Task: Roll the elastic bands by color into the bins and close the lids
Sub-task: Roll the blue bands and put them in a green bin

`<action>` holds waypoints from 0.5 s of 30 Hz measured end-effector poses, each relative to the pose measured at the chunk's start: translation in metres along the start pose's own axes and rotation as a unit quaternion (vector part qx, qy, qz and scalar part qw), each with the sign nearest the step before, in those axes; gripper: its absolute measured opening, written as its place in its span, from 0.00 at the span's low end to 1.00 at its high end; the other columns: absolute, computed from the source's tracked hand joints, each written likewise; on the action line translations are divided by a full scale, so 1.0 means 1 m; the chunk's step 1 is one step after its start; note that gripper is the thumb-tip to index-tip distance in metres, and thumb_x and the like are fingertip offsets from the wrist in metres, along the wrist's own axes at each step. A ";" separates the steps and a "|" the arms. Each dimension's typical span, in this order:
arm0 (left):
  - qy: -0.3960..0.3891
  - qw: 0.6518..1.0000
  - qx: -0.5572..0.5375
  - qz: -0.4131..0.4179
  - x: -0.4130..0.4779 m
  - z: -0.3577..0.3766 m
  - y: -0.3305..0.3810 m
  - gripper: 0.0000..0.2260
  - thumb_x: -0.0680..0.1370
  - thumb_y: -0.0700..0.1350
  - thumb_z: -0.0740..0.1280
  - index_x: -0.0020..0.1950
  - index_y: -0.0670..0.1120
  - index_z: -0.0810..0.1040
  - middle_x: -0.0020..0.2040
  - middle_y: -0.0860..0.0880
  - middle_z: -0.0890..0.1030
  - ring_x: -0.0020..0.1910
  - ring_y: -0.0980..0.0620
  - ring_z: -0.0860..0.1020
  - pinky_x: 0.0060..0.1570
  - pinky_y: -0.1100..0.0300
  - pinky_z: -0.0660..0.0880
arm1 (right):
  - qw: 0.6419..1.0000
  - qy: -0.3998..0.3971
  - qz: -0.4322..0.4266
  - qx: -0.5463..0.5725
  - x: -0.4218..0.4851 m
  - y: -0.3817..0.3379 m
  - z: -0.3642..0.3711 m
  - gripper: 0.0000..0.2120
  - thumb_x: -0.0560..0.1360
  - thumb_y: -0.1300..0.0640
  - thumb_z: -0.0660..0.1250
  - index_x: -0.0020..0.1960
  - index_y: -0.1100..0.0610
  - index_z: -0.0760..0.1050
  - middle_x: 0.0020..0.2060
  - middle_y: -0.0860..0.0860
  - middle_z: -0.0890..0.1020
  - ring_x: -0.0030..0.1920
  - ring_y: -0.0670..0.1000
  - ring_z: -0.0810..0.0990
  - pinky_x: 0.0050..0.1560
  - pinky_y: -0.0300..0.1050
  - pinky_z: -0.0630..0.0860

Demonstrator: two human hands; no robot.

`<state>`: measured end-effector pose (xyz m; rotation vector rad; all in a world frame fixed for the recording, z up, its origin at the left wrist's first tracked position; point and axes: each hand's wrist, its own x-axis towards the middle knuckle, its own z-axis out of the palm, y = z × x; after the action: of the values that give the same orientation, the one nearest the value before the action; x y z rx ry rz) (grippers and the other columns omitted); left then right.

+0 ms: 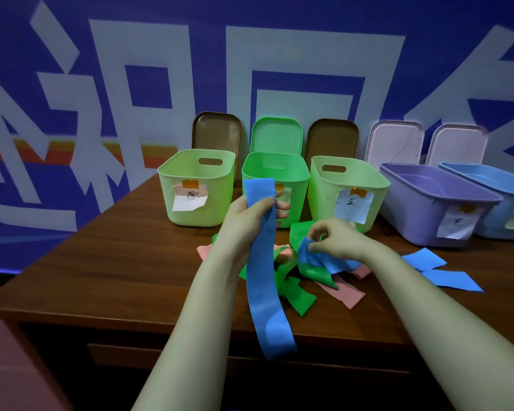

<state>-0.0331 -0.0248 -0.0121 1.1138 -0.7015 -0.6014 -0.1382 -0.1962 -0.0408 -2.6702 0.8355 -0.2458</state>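
Two pinches — left hand (250, 213) holds long blue band (264, 280), right hand (337, 238) crumpled blue band (309, 258).

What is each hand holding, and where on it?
Left hand grips a long blue band near its top end; right hand pinches a crumpled blue band at its edge.

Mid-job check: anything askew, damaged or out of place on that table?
The paper label on the leftmost bin hangs crooked, its lower corner curled. The loose bands lie tangled in one heap on the table. The blue band in the left hand dangles past its front edge. Nothing looks spilled or broken.
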 end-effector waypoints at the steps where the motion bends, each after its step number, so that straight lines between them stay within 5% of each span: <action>1: 0.003 1.000 0.009 0.005 0.000 0.001 0.001 0.08 0.81 0.40 0.60 0.49 0.44 0.78 0.38 0.50 0.84 0.35 0.56 0.81 0.39 0.61 0.75 | 0.999 0.049 0.000 -0.008 0.000 -0.002 -0.003 0.05 0.73 0.53 0.71 0.47 0.50 0.78 0.48 0.46 0.78 0.55 0.51 0.74 0.61 0.48 0.61; 4: 0.014 1.000 0.011 0.013 0.001 0.005 0.012 0.13 0.82 0.47 0.57 0.47 0.44 0.79 0.36 0.51 0.84 0.35 0.55 0.80 0.39 0.63 0.76 | 0.979 0.199 -0.020 0.041 0.002 -0.013 -0.015 0.04 0.73 0.57 0.70 0.47 0.55 0.80 0.52 0.50 0.80 0.59 0.52 0.72 0.55 0.46 0.59; 8: 0.025 0.999 0.007 0.044 -0.001 0.009 0.028 0.14 0.83 0.48 0.56 0.47 0.46 0.79 0.35 0.51 0.84 0.34 0.55 0.80 0.35 0.66 0.76 | 0.916 0.342 -0.040 0.206 0.004 -0.032 -0.042 0.04 0.73 0.61 0.69 0.48 0.59 0.80 0.40 0.48 0.79 0.45 0.48 0.75 0.50 0.44 0.72; 15: 0.053 0.994 -0.020 0.095 0.000 0.005 0.051 0.12 0.83 0.48 0.56 0.49 0.46 0.77 0.33 0.51 0.83 0.34 0.55 0.79 0.34 0.62 0.74 | 0.820 0.456 -0.100 0.332 -0.011 -0.071 -0.092 0.03 0.75 0.62 0.68 0.48 0.58 0.77 0.38 0.48 0.79 0.40 0.46 0.76 0.46 0.39 0.74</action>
<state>-0.0326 -0.0112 0.0379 1.0217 -0.6908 -0.3895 -0.1339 -0.1587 0.0694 -1.8645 0.5130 -1.6203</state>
